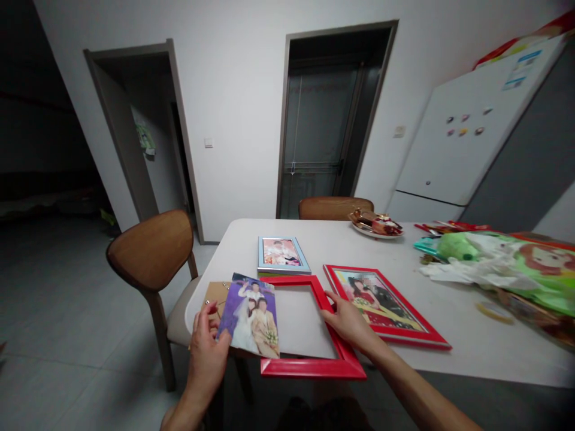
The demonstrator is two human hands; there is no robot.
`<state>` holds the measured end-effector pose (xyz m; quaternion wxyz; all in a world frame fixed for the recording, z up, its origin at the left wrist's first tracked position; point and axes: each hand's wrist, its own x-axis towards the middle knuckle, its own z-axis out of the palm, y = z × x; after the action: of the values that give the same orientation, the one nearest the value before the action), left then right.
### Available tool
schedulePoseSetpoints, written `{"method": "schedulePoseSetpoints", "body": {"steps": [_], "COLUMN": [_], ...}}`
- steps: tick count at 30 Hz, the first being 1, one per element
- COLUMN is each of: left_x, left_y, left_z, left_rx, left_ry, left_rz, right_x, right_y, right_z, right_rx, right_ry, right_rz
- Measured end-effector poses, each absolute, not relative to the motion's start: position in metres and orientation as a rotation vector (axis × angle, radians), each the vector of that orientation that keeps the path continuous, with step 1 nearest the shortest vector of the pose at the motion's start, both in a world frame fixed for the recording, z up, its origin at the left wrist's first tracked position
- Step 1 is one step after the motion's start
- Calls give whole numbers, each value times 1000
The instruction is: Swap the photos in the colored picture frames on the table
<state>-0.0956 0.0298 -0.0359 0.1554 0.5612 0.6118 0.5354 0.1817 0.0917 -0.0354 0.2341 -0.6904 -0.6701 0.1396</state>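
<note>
1. Red empty frame [314, 365] lies flat at the near edge of the white worktop [449, 335], its near rail overhanging the edge.
2. The left hand [207, 350] grips a loose wedding photo [252, 317] together with a brown backing board [214, 296], the photo covering the frame's left rail.
3. The right hand [349, 320] grasps the frame's right rail.
4. Just right of it lies a second red frame [386, 305] with a picture in it; a blue frame [282, 254] lies behind.

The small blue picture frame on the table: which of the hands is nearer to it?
Left, though only slightly. The left hand holds a photo just below the blue frame; the right hand grips the empty red frame, further right.
</note>
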Motion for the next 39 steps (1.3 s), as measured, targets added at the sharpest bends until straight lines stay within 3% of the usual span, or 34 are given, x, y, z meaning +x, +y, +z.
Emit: {"method": "schedulePoseSetpoints", "body": {"steps": [19,21,29,33,39], "left_x": [-100,-95,-79,-75,-67], "left_y": [22,20,9,17,25], "left_z": [-64,-60,-60,-58,-36], "left_rx": [2073,2126,2438,2500,2422], "left_ry": [1893,1842,1591,1586,1443], "left_rz": [1234,1217,882,958,1350], "right_x": [171,159,91,67,40], "right_y": [85,81,86,84,74], "right_z": [-42,-39,-51,-35,7], "right_rx": [-1707,-1585,-1258,-1032,-876], "right_ry": [-2018,-1984,-1491,-1298,-1222], "right_rz": [82,192,1228,1227,1175]}}
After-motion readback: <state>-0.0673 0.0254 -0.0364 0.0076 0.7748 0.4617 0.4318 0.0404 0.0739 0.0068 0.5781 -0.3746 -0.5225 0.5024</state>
